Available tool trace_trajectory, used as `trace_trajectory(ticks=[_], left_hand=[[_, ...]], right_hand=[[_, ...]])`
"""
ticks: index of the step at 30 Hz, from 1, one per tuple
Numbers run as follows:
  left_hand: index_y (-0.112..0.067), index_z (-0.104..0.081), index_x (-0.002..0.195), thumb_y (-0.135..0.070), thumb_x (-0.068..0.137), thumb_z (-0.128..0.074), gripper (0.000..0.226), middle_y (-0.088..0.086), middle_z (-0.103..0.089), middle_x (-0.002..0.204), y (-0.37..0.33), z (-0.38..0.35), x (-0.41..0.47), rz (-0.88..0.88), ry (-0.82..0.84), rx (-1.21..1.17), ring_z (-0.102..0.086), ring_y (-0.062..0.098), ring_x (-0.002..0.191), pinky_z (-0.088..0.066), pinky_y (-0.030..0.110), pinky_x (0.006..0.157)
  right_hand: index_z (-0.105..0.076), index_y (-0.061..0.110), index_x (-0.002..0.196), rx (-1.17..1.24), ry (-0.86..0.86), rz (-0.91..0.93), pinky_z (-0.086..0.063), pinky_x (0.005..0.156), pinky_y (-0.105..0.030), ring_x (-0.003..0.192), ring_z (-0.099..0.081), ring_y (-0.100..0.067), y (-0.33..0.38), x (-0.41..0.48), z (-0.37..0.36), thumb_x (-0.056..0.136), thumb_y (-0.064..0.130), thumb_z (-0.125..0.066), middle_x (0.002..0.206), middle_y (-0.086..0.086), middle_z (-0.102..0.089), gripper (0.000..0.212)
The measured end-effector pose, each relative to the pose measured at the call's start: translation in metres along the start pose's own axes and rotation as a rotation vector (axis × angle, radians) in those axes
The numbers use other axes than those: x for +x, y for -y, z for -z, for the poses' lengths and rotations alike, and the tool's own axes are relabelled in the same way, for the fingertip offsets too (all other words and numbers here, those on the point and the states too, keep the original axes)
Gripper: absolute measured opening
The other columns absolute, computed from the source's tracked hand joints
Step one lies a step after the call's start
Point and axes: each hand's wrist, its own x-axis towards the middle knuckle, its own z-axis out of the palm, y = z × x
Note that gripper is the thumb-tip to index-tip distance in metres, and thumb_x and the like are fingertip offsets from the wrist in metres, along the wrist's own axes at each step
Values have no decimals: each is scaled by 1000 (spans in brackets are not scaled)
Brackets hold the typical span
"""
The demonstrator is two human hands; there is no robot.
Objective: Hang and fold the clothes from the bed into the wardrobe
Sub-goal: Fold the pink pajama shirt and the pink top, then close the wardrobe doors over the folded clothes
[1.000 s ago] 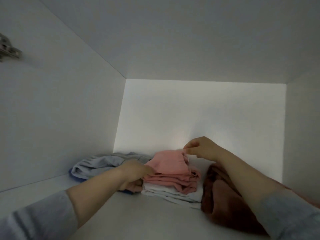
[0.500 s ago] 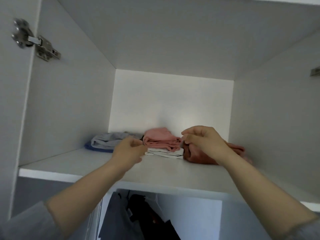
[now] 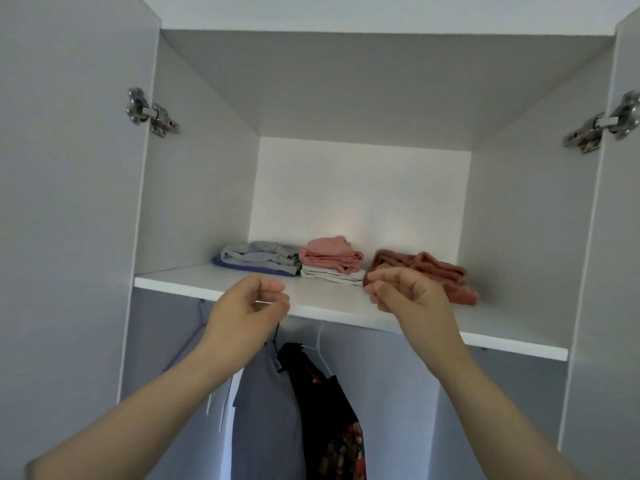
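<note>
1. As I watch through the head camera, the wardrobe [image 3: 194, 188] stands with its left door [image 3: 69, 202] and right door [image 3: 616, 254] swung wide. A metal left hinge [image 3: 152, 112] and right hinge [image 3: 602, 126] show near the top.
2. My view has the left hand [image 3: 247, 308] raised in front of the front edge of the top shelf [image 3: 502, 332]. Its fingers curl in toward the thumb and hold nothing.
3. At about the same height, the right hand [image 3: 408, 299] is also curled and empty. In my view it overlaps the near end of the rust-red garment [image 3: 440, 271] but looks to be in front of it, not touching.
4. Folded clothes sit in a row toward the back of that shelf:
   - on the left, a grey folded garment [image 3: 259, 254] lies on a blue garment [image 3: 252, 268];
   - in the middle, a pink folded garment [image 3: 329, 256] rests on a white folded garment [image 3: 332, 274], just beside the grey one;
   - on the right, the rust-red garment lies more loosely bunched.
5. Below the shelf, a grey hanging garment [image 3: 266, 417] and a black floral garment [image 3: 332, 420] hang side by side, touching.
6. I see a white hanger [image 3: 317, 341] above the black one, and a purple hanger [image 3: 194, 336] to the left, partly behind the left forearm.
</note>
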Motion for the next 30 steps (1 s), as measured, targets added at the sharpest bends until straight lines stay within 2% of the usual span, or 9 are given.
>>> trace_trajectory(ticks=[3,8,14,18,22,24,26,28,30], left_hand=[[-17,-66,96,-2,86,-66,18,0,-73,92,-3,1,-31,1,-17,2,-67,19,86,-53,33,80],[-21,-67,92,-3,85,-68,19,-5,-73,89,-12,29,-65,-49,-39,101,-69,14,87,-51,27,83],[-18,-65,92,2,86,-65,21,-2,-71,90,-27,98,-98,-85,-229,170,-67,13,82,-48,5,69],[-22,-64,94,-4,86,-65,20,-6,-71,91,-39,168,-125,-64,-358,288,-66,13,81,-48,14,66],[-30,-63,96,-14,87,-66,19,-14,-71,91,-56,237,-148,-47,-467,425,-65,1,79,-45,11,62],[-32,-63,96,-16,87,-66,19,-16,-71,92,-63,267,-158,-47,-528,453,-64,-1,79,-45,13,63],[-32,-62,98,-17,87,-65,19,-17,-70,95,-68,292,-165,-57,-582,485,-64,-3,80,-43,12,63],[-31,-60,104,-19,87,-65,21,-18,-66,102,-68,314,-169,-65,-623,535,-63,-5,87,-41,7,63],[-28,-56,115,-22,88,-65,30,-18,-60,114,-65,333,-168,-55,-649,573,-61,-1,98,-41,9,69]], right_hand=[[-72,17,94,31,-42,1,-56,74,-20,79,-68,-12,2,-23,4,91,7,-63,86,-1,-74,14],[-71,23,94,58,-52,-34,-56,82,-34,84,-67,-17,11,-52,-18,91,14,-65,86,1,-70,11],[-70,26,93,133,97,-20,-57,80,-32,82,-67,-17,36,-77,-77,91,16,-65,87,3,-71,11],[-70,23,93,210,188,-25,-55,77,-29,75,-67,-11,60,-90,-135,92,13,-63,89,-2,-71,12],[-69,27,90,308,300,-22,-56,68,-38,78,-66,-15,88,-106,-200,92,11,-61,90,-5,-70,18],[-68,26,89,348,339,-9,-55,74,-42,80,-64,-18,101,-113,-231,92,9,-61,89,-6,-68,19],[-68,24,89,377,368,1,-54,83,-41,78,-63,-19,112,-117,-257,92,7,-62,88,-6,-69,17],[-68,23,90,382,399,3,-53,84,-42,79,-63,-21,120,-121,-279,91,7,-62,90,-9,-70,17],[-68,23,90,386,413,12,-53,84,-43,78,-63,-20,124,-122,-296,91,6,-62,91,-12,-70,18]])
